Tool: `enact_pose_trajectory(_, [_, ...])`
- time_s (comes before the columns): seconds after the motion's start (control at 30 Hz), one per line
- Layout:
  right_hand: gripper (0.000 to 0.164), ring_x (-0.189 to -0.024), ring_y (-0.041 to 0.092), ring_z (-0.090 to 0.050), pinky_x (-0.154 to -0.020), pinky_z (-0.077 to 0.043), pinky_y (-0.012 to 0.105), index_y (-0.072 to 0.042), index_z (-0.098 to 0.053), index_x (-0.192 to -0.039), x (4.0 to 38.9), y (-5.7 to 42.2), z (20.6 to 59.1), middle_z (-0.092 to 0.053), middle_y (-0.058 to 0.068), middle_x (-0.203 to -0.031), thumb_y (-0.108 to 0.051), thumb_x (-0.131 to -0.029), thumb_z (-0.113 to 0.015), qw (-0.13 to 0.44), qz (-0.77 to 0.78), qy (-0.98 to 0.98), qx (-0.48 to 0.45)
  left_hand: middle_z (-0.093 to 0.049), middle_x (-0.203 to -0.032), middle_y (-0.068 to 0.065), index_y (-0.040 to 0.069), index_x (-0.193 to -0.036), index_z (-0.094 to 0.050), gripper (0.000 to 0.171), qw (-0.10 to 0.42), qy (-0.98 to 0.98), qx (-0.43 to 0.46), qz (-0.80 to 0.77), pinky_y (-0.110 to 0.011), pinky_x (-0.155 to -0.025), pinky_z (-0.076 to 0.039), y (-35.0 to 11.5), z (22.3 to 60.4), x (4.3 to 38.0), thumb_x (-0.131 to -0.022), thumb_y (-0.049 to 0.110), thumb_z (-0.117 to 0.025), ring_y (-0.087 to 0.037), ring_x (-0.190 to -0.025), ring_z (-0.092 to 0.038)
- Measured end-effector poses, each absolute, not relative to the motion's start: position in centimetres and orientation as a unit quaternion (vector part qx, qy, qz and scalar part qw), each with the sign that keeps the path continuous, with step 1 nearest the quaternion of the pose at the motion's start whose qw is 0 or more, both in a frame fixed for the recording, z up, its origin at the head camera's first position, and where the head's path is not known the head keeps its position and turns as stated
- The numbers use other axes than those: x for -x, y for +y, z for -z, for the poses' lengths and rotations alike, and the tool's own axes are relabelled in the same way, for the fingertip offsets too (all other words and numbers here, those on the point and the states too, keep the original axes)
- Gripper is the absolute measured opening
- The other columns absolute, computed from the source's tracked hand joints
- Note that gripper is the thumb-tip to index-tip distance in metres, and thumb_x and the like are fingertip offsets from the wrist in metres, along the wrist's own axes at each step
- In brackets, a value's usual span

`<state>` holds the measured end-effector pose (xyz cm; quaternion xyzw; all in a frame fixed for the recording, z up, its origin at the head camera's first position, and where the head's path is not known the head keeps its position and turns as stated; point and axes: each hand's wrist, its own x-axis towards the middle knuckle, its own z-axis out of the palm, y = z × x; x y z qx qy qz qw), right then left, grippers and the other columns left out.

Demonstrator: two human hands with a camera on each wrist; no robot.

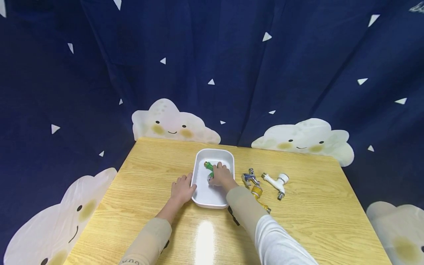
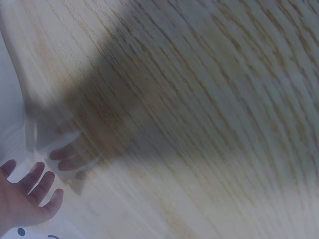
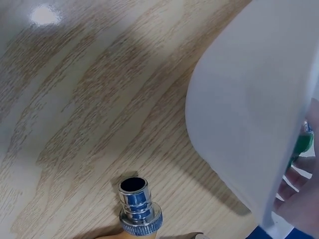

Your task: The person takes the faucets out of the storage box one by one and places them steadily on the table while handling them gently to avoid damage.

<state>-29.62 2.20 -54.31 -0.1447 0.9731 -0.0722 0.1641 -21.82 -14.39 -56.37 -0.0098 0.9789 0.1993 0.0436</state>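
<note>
A white rectangular tray [image 1: 208,197] stands on the wooden table in the head view. Inside it lies a green faucet [image 1: 208,165] with a brass threaded end and a metal outlet. My right hand [image 1: 221,176] reaches over the tray's right side and grips this faucet from above, covering its middle. Only a bit of green shows past the tray wall in the right wrist view. Along the tray's left side, my left hand [image 1: 182,189] rests with loosely bent fingers, its thumb by the rim. The left wrist view has these fingers [image 2: 42,186] spread beside the tray wall.
Right of the tray lie a chrome faucet [image 1: 250,177], a yellow faucet [image 1: 256,192] partly behind my right sleeve, and a white faucet [image 1: 277,184] farther right. A dark blue curtain [image 1: 198,73] with cloud prints hangs behind the table [image 1: 314,206].
</note>
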Motion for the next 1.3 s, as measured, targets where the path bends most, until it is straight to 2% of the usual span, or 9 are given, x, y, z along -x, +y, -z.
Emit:
enact_pose_trajectory(0.33, [0.078,-0.106,0.029,-0.048,-0.096,-0.038,0.042,-0.001,-0.040,-0.128,29.1,2.1,54.1,-0.049,0.014,-0.114,-0.040,-0.070,-0.074,0.194,0.113,0.966,0.128,-0.049,-0.126,-0.019,0.010,-0.139,-0.036,0.058,0.045,0.979,0.012,-0.200,-0.057,-0.093,-0.033,-14.3,56.2,21.7,-0.088,0.037,-0.043,-0.037,-0.115,-0.044])
enact_pose_trajectory(0.63, [0.087,-0.115,0.031,-0.045,-0.099,-0.035,0.045,-0.001,-0.036,-0.133,28.9,2.0,54.3,-0.046,0.018,-0.125,-0.044,-0.068,-0.075,0.196,0.107,0.967,0.122,-0.049,-0.126,-0.018,0.009,-0.138,-0.037,0.058,0.042,0.980,0.010,-0.194,-0.057,-0.092,-0.034,-14.3,56.3,21.8,-0.088,0.036,-0.044,-0.037,-0.114,-0.045])
enact_pose_trajectory(0.8, [0.086,-0.113,0.030,-0.045,-0.098,-0.036,0.045,-0.003,-0.037,-0.132,28.8,2.0,54.3,-0.046,0.017,-0.124,-0.046,-0.067,-0.074,0.201,0.100,0.967,0.118,-0.048,-0.127,-0.020,0.008,-0.138,-0.037,0.057,0.048,0.977,0.011,-0.206,-0.059,-0.093,-0.032,-14.3,56.2,21.8,-0.088,0.035,-0.044,-0.039,-0.116,-0.043])
enact_pose_trajectory(0.97, [0.088,-0.117,0.032,-0.043,-0.101,-0.032,0.047,-0.003,-0.035,-0.135,28.7,2.1,54.2,-0.045,0.018,-0.127,-0.045,-0.068,-0.074,0.206,0.112,0.966,0.110,-0.048,-0.126,-0.021,0.006,-0.137,-0.037,0.056,0.044,0.978,0.008,-0.206,-0.059,-0.092,-0.032,-14.3,55.9,21.6,-0.088,0.034,-0.043,-0.040,-0.115,-0.044])
enact_pose_trajectory(1.3, [0.091,-0.116,0.034,-0.043,-0.101,-0.030,0.051,-0.002,-0.036,-0.133,28.5,2.2,54.2,-0.045,0.019,-0.125,-0.043,-0.064,-0.078,0.207,0.130,0.964,0.103,-0.045,-0.131,-0.019,0.009,-0.140,-0.035,0.058,0.055,0.978,0.013,-0.201,-0.059,-0.096,-0.030,-14.5,56.3,21.9,-0.090,0.037,-0.042,-0.039,-0.120,-0.041])
